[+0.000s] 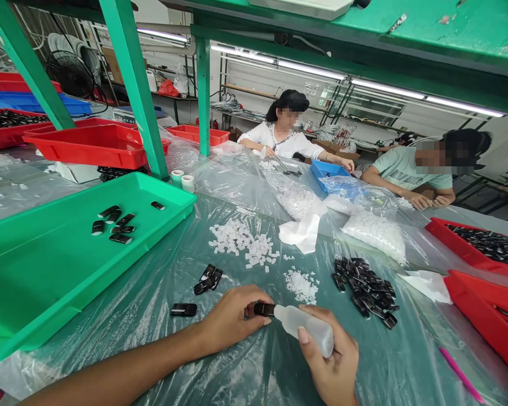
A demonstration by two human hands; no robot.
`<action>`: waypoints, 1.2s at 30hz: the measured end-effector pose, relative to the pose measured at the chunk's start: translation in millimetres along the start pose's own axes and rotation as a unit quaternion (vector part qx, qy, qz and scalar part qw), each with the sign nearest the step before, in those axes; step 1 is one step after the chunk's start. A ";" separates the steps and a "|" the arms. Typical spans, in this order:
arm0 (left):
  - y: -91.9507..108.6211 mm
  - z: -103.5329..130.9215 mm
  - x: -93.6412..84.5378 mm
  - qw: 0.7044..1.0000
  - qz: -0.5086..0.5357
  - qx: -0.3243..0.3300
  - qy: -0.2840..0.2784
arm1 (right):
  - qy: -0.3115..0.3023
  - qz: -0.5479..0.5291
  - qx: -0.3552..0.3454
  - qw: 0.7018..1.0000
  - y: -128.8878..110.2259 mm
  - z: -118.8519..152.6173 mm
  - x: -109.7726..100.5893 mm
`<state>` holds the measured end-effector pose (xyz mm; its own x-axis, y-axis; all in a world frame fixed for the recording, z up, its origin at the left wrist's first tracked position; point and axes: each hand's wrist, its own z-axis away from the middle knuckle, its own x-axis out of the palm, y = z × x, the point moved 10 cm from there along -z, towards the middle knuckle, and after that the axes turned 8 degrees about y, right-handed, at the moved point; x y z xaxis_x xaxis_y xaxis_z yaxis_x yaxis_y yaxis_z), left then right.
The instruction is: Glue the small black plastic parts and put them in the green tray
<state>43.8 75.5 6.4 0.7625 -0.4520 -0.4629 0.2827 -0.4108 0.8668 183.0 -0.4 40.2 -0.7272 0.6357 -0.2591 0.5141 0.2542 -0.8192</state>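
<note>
Around the green post, we see a pale wall behind it, metal racks to its right, and a black fan to its left. Above and right of it, we have lit tube lights.

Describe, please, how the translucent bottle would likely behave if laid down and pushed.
The translucent bottle would probably roll, given its rounded body. Its cloudy, plastic-looking wall suggests it is fairly light and may give when squeezed.

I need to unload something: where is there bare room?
Green tray: floor on the near side of its few black parts. Film-covered table: the strip between that tray and the larger white pieces. Crowded: from the smaller white bits to the black pile.
</note>
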 end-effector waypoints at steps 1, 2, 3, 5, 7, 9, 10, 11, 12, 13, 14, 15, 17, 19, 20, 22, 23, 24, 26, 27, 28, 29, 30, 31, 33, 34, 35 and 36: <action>-0.5 0.0 -0.2 1.000 0.001 -0.002 0.002 | -0.004 -0.007 0.016 1.000 3.5 -0.4 0.6; -1.1 0.0 -0.4 1.000 0.005 -0.004 0.004 | -0.007 -0.018 0.040 0.999 8.7 -0.9 1.0; -2.2 -0.1 -0.9 1.000 0.013 -0.009 0.008 | -0.008 -0.033 0.068 0.997 14.8 -1.2 1.5; -6.3 -0.1 -1.7 0.999 0.035 -0.030 0.012 | -0.009 -0.072 0.125 0.990 27.7 -1.5 3.1; -11.4 0.3 -1.8 0.996 0.062 -0.057 0.013 | -0.010 -0.120 0.168 0.978 38.5 -1.5 5.8; -15.0 0.8 -1.2 0.993 0.089 -0.078 0.010 | -0.008 -0.165 0.207 0.964 48.1 -0.8 8.6; -15.6 0.9 -0.7 0.991 0.101 -0.083 0.007 | -0.007 -0.185 0.225 0.956 52.2 -0.1 10.2; -15.7 0.9 -0.3 0.990 0.111 -0.085 0.005 | -0.007 -0.203 0.240 0.949 55.2 0.8 12.2; -15.5 0.7 0.0 0.989 0.118 -0.086 0.004 | -0.009 -0.218 0.252 0.943 57.3 1.5 14.2; -15.3 0.6 0.2 0.989 0.123 -0.087 0.003 | -0.010 -0.230 0.260 0.938 58.7 2.3 15.9; -15.2 0.5 0.6 0.988 0.127 -0.088 0.001 | -0.011 -0.237 0.267 0.934 59.8 3.1 17.5; -15.3 0.4 0.9 0.988 0.128 -0.089 0.000 | -0.011 -0.240 0.272 0.932 60.6 3.8 18.4; -15.7 0.3 0.7 0.988 0.126 -0.091 0.002 | -0.012 -0.233 0.274 0.933 61.1 5.0 19.2; -15.7 0.3 -0.7 0.989 0.116 -0.088 0.009 | -0.011 -0.216 0.267 0.939 60.3 5.5 18.1; -15.3 0.4 -1.4 0.990 0.109 -0.084 0.012 | -0.010 -0.206 0.262 0.943 59.2 5.7 17.0; -13.3 0.7 -1.7 0.992 0.099 -0.074 0.013 | -0.008 -0.181 0.247 0.952 55.9 5.7 14.0; -11.8 0.8 -1.7 0.993 0.093 -0.068 0.013 | -0.005 -0.167 0.237 0.957 53.6 5.5 11.9; -10.1 0.8 -2.0 0.994 0.087 -0.060 0.013 | -0.003 -0.152 0.223 0.963 50.6 5.1 9.7; -6.9 0.5 -3.2 0.996 0.075 -0.047 0.018 | -0.002 -0.127 0.190 0.974 43.7 3.8 6.1; -5.8 0.2 -3.7 0.996 0.070 -0.043 0.020 | -0.003 -0.117 0.170 0.978 39.8 3.1 4.8; -5.0 -0.2 -4.1 0.997 0.066 -0.039 0.021 | -0.005 -0.108 0.151 0.983 36.0 2.4 4.1; -4.6 -0.6 -4.2 0.997 0.063 -0.036 0.022 | -0.009 -0.100 0.131 0.986 32.4 1.8 3.9; -4.4 -0.9 -4.0 0.997 0.061 -0.034 0.021 | -0.012 -0.093 0.113 0.989 29.1 1.4 3.9; -4.3 -1.1 -3.7 0.998 0.059 -0.032 0.020 | -0.013 -0.085 0.099 0.991 26.5 1.1 3.7; -4.5 -1.4 -3.7 0.998 0.053 -0.028 0.021 | -0.014 -0.074 0.080 0.994 22.4 1.2 3.9; -4.5 -1.4 -3.8 0.998 0.049 -0.025 0.022 | -0.013 -0.071 0.078 0.994 21.2 1.5 4.0; -4.5 -1.3 -3.8 0.998 0.046 -0.023 0.023 | -0.010 -0.070 0.082 0.994 20.9 2.0 3.9; -4.3 -1.2 -3.8 0.999 0.044 -0.020 0.023 | -0.006 -0.070 0.091 0.993 21.4 2.6 3.7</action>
<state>40.4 79.9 4.6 0.8110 -0.4475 -0.3769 0.2366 -0.3384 0.9108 190.2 5.5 20.4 -0.7920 0.5941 -0.1407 0.3171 0.2034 -0.9263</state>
